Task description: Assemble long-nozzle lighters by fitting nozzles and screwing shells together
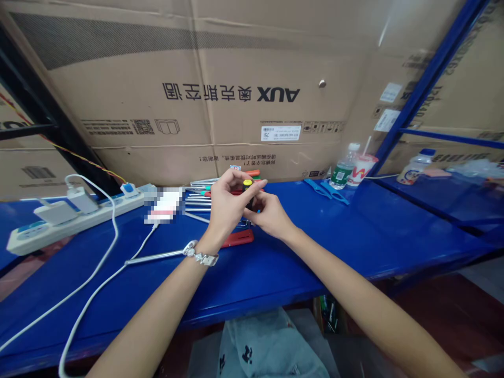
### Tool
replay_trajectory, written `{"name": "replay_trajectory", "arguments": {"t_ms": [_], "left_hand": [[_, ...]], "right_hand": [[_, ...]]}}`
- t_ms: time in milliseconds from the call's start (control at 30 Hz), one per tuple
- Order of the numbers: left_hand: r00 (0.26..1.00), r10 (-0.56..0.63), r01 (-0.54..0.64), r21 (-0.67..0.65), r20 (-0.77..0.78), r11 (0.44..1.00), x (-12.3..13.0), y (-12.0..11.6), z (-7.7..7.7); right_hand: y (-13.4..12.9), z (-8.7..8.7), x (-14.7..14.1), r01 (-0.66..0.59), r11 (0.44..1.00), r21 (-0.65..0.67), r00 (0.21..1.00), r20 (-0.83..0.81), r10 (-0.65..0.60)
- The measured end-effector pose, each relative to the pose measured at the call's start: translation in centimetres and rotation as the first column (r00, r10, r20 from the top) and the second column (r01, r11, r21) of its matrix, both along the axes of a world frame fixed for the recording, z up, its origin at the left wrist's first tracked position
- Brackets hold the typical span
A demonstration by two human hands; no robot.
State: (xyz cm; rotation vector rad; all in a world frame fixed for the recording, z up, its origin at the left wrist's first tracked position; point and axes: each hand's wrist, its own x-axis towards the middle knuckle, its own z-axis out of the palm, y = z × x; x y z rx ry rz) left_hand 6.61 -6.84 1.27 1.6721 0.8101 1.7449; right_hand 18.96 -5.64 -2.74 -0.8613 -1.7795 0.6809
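Note:
Over the middle of the blue table [346, 236], both my hands are closed around a screwdriver [248, 185] with a black handle and a yellow end. My left hand [228, 202] grips the upper handle, thumb and fingers around it. Lower down, the fingers of my right hand [271, 214] pinch it; what they cover is hidden. Behind and left of my left hand lie several tools with metal shafts [198, 203], one with an orange handle [252, 172]. A red flat tool or case [238, 239] rests below my hands. Beside my left wrist lies a metal wrench [157, 257].
A white power strip [118, 205] with plugs and white cables [114, 231] occupies the left side, near a blurred phone-like item [167, 205]. At right stand a green-labelled bottle [345, 170], a cup with straw [361, 170] and blue strap-like pieces [326, 190]. Large cardboard [220, 47] backs the table.

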Motion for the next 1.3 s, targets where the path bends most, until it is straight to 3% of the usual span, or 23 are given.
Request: {"name": "replay_trajectory", "arguments": {"t_ms": [100, 233, 300, 500, 600, 667, 733, 833, 1067, 1167, 1300], "left_hand": [[0.995, -0.074, 0.074, -0.005, -0.061, 0.997, -0.4, -0.2, 0.1], [0.963, -0.169, 0.172, -0.007, -0.212, 0.985, -1.6, -0.4, 0.6], [0.952, -0.187, 0.188, -0.022, -0.241, 0.982, -1.8, -0.5, 0.7], [0.992, 0.052, -0.051, 0.014, -0.113, 0.999, -0.3, -0.1, 0.1], [0.997, 0.025, -0.025, 0.006, -0.077, 1.000, 0.0, -0.1, 0.0], [0.989, -0.077, 0.077, -0.002, -0.122, 0.997, -0.3, -0.2, 0.1], [0.971, -0.172, 0.170, -0.026, -0.168, 0.985, -0.7, -0.3, 0.1], [0.954, -0.238, 0.231, -0.060, -0.179, 0.971, -1.0, -0.3, 0.0], [0.996, 0.052, -0.048, 0.053, -0.069, 0.997, 0.1, -0.2, -0.6], [0.988, -0.077, 0.081, 0.025, -0.134, 0.996, -0.2, -0.3, -0.4], [0.941, -0.272, 0.266, -0.058, -0.202, 0.962, -1.2, -0.1, -0.4]], "right_hand": [[-0.4, 0.1, -0.1, 0.012, 1.000, -0.010, 1.000, -0.008, -0.012], [-1.0, 0.6, 1.0, -0.284, 0.952, -0.115, 0.958, -0.083, 0.276], [-1.0, 0.8, 1.5, -0.335, 0.931, -0.144, 0.941, -0.100, 0.323], [0.0, 0.0, 0.6, -0.142, 0.984, -0.109, 0.987, -0.096, 0.132], [-0.1, -0.4, 0.0, -0.036, 0.998, -0.057, 0.996, -0.085, 0.031], [-0.4, -0.2, 0.1, -0.086, 0.994, -0.066, 0.992, -0.096, 0.080], [-0.7, 0.3, 0.7, -0.240, 0.964, -0.115, 0.968, -0.097, 0.230], [-0.6, 0.9, 1.6, -0.346, 0.926, -0.152, 0.938, -0.068, 0.340], [0.3, -0.4, 0.4, -0.061, 0.997, -0.040, 0.997, -0.050, 0.059], [-0.2, -0.2, 0.3, -0.064, 0.997, -0.046, 0.996, -0.066, 0.060], [-0.9, 0.9, 1.4, -0.320, 0.937, -0.143, 0.947, -0.029, 0.319]]}}
